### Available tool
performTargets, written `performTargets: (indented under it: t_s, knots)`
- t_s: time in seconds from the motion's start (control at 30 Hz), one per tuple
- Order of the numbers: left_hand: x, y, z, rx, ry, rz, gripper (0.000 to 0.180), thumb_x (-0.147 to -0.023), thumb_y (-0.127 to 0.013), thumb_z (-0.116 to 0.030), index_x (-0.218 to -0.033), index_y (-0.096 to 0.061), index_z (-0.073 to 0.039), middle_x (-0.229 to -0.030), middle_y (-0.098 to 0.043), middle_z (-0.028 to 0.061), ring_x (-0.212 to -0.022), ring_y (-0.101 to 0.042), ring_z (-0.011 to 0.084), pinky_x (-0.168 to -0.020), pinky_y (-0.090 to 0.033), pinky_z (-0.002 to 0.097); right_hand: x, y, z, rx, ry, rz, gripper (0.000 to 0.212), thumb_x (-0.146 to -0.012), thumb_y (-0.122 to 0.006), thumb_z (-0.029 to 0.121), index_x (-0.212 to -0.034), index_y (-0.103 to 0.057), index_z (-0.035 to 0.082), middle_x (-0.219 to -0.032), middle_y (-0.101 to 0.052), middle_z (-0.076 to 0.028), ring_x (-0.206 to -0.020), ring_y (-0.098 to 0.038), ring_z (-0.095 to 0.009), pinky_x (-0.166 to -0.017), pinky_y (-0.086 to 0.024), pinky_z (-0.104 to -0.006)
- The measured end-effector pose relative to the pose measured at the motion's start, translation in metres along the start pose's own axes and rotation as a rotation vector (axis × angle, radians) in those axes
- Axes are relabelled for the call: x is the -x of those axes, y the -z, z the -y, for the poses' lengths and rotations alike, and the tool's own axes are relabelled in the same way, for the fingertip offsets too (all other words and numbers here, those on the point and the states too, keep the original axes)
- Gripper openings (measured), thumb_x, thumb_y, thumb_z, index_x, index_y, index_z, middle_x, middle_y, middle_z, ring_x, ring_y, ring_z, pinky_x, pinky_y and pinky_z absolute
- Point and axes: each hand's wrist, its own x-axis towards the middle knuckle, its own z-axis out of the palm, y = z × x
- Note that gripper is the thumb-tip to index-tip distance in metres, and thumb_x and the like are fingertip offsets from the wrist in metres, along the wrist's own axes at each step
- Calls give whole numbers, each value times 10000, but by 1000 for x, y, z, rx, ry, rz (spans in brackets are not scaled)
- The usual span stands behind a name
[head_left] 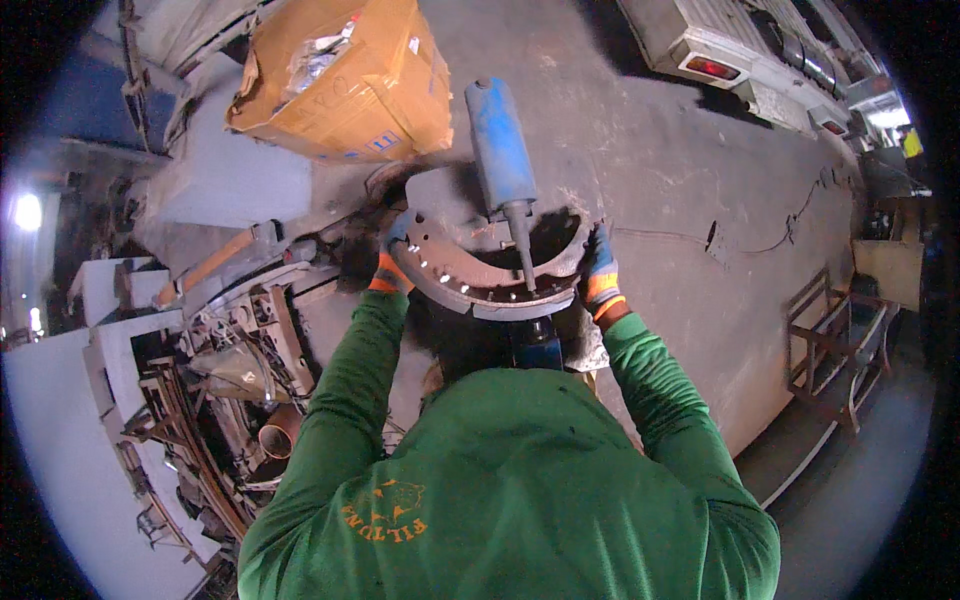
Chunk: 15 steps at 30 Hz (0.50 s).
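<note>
Our left hand (392, 262) and right hand (600, 272) clamp the curved brake shoe (480, 275) at its ends under the blue press (500, 150). If our grip slips, we judge the shoe could tip and pinch fingers.

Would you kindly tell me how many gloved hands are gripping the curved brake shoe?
2. The left hand grips the brake shoe at its left end; the right hand grips its right end. The fingers behind the metal are partly hidden.

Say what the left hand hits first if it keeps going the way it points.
Probably the cardboard box, up beyond the left hand, which grips the curved metal shoe. Depth is unclear.
</note>
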Motion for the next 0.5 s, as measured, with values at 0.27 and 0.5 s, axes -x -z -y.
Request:
performTargets:
  t_s: [0.27, 0.5]
  knots:
    - [12, -23, 17, 543, -68, 35, 303, -945, -409, -237, -1197, -477, -84, -1118, -543, 68, -1025, -518, 220, -892, -439, 359, -2, -2, 27, -50, 93, 24, 539, -914, -447, 467, -1292, -478, 82, -1216, -508, -22, -1060, -465, -158, -968, -320, -274]
    - [27, -1, 44, 785, 29, -101, 343, -951, -401, -273, -1234, -481, -97, -1165, -537, 71, -1071, -497, 227, -939, -405, 365, 8, 4, 34, 480, 373, 302, 607, -831, -426, 17, -1412, -254, 59, -1345, -419, -56, -1049, -472, -182, -942, -365, -288]
